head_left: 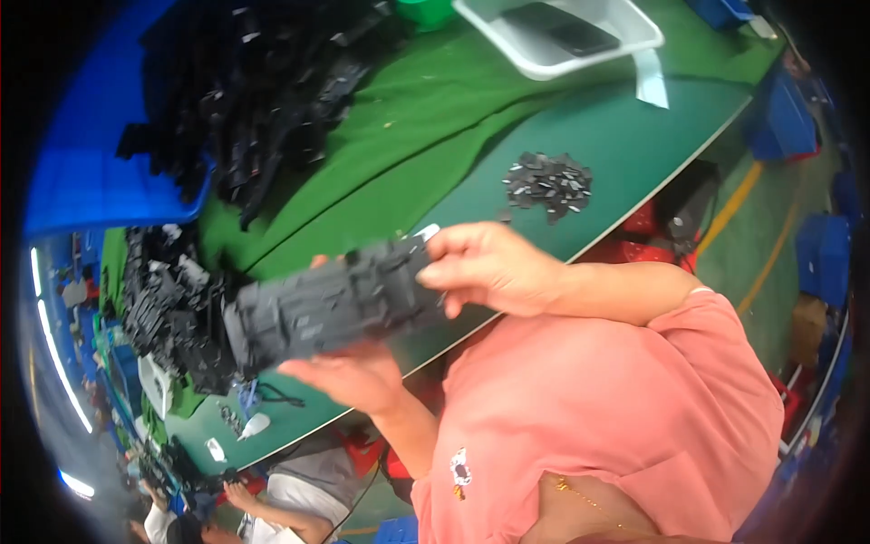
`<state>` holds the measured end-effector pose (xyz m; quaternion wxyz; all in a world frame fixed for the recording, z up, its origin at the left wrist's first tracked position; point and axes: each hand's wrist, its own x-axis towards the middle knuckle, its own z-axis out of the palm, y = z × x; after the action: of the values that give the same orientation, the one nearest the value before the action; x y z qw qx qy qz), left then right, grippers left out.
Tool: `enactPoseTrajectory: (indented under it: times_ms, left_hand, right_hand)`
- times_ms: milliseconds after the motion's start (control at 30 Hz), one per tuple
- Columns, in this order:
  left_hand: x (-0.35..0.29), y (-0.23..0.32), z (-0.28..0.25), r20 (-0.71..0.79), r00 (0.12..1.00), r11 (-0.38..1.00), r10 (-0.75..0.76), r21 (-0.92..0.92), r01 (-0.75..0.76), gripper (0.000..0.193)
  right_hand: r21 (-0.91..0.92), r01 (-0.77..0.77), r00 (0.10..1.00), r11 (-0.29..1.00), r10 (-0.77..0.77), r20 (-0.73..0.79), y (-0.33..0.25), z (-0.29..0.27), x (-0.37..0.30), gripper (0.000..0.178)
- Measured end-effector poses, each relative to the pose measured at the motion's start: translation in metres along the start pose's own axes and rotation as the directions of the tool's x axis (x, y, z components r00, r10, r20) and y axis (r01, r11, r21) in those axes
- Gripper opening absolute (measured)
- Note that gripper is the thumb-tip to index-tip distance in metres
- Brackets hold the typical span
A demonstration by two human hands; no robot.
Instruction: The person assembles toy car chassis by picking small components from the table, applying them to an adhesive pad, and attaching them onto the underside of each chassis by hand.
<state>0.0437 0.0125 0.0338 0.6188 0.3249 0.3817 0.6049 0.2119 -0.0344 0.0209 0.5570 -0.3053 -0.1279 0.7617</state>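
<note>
A long black moulded plastic part (335, 304), ribbed and slightly blurred, is held tilted above the table edge in front of my body. My left hand (349, 376) supports it from below, thumb along the near side and a fingertip showing past the far side. At the part's right end, my right hand (494, 267) has its fingers closed against the edge. A small whitish piece (428, 232) shows by those fingertips; whether they pinch it is unclear. Beyond, on the green table (462, 218), lies a pile of small flat dark pieces (548, 186).
Many black parts heap over a blue bin (168, 213) at far left, with another black heap (172, 299) nearer. A white tray (535, 63) at the back holds a dark phone-like slab (562, 29). Another person (294, 494) works at lower left. Blue bins (784, 118) stand right.
</note>
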Motion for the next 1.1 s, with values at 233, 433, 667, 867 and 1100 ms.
enactPoseTrajectory:
  times_ms: [233,433,667,867,1100]
  left_hand:
    - [0.02,-0.006,-0.017,0.422,0.905,0.912,0.056,-0.391,0.126,0.072]
    - [0.014,-0.004,-0.025,0.2,0.975,0.914,-0.096,-0.37,0.166,0.072]
    - [0.006,-0.008,-0.028,0.238,0.964,0.881,-0.118,-0.423,0.212,0.075]
    - [0.002,-0.005,-0.035,0.213,0.971,0.877,-0.109,-0.439,0.194,0.076]
    - [0.003,-0.007,-0.042,0.27,0.958,0.857,-0.095,-0.467,0.216,0.076]
  right_hand:
    - [-0.742,0.193,0.975,0.643,-0.043,0.216,-0.022,-0.008,-0.025,0.017]
    - [-0.975,0.167,0.841,-0.147,-0.494,0.219,-0.086,-0.065,-0.041,0.007]
    - [-0.786,0.26,0.808,-0.561,-0.319,0.495,-0.053,-0.073,-0.024,0.013]
    - [-0.716,0.277,0.869,-0.641,-0.15,0.471,-0.054,-0.075,-0.017,0.01]
    - [-0.746,0.295,0.922,-0.597,-0.027,0.387,-0.067,-0.065,-0.012,0.01]
